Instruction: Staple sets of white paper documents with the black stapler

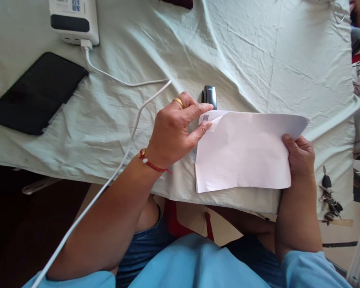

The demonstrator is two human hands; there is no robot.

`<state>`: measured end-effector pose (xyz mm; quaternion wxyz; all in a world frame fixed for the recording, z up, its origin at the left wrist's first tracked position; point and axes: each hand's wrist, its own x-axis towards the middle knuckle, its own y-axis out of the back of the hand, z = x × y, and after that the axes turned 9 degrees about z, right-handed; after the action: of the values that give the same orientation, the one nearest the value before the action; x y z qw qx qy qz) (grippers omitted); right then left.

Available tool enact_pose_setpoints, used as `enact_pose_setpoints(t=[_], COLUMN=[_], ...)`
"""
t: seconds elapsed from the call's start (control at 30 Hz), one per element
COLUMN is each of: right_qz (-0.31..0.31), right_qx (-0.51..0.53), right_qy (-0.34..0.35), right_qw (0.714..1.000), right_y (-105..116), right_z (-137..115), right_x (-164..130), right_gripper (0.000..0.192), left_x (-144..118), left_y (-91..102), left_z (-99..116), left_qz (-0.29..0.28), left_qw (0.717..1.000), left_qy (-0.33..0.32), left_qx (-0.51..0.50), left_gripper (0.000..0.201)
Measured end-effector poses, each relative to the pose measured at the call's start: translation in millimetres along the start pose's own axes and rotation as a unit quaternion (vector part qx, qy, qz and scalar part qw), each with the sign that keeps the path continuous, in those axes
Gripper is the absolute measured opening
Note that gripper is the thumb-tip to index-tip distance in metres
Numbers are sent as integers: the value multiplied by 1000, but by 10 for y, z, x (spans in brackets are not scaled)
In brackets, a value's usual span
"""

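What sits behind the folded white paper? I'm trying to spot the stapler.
Behind the folded white paper, a small black stapler pokes out on the pale green cloth. Only its far end shows; the paper and left hand cover the rest.

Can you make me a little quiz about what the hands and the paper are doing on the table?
1. True or false: the left hand wears a gold ring.
2. Which hand grips the right edge of the folded white paper sheet?
3. What lies just beyond the paper: A) small black stapler, B) a red cup, C) scissors?

Key: 1 true. 2 the right hand. 3 A.
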<state>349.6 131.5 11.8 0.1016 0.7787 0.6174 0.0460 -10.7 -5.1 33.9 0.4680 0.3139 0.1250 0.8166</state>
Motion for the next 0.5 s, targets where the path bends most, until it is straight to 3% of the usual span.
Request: enact_pose_setpoints(t=[0.27,0.5], right_qz=[-4,-1], right_qx=[-13,-10], right_qy=[1,-4], right_qw=[1000,1000], right_y=[28,-3], right_z=[19,-12], right_x=[6,-19], right_gripper=[48,48], left_x=[-20,-43], left_y=[-37,-58], left_z=[-38,-6], left_qz=[20,24], left_qw=[999,999], left_qy=[-16,-34], left_qx=[36,34], left_gripper=[27,43])
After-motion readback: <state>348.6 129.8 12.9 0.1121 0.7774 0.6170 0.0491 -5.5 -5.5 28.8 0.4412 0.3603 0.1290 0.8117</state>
